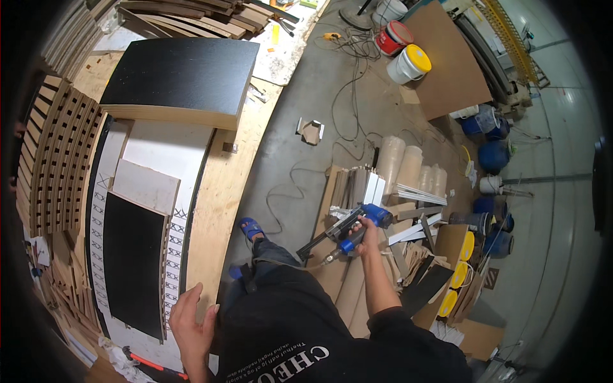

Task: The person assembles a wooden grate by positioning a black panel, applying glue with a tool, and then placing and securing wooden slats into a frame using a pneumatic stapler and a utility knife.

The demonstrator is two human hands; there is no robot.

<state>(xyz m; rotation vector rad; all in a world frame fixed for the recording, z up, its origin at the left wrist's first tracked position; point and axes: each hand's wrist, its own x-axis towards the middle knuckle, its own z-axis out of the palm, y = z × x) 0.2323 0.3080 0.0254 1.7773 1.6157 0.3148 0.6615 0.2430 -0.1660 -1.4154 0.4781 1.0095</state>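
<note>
My right hand is wrapped round the handle of a blue and black pneumatic nail gun, held out over the stacked material on my right. An air hose runs from the base of its handle back across my body. My left hand is raised beside the workbench edge, fingers apart and holding nothing. Nearest to it on the bench lies a black panel on a white board with rows of cross marks. Farther along stands a larger, thick black-topped panel with pale wooden sides.
Slatted wooden pieces are stacked along the bench's left. Hoses trail over the concrete floor. Buckets, plastic-wrapped rolls and a brown sheet stand on the right. An orange-handled tool lies at the near bench end.
</note>
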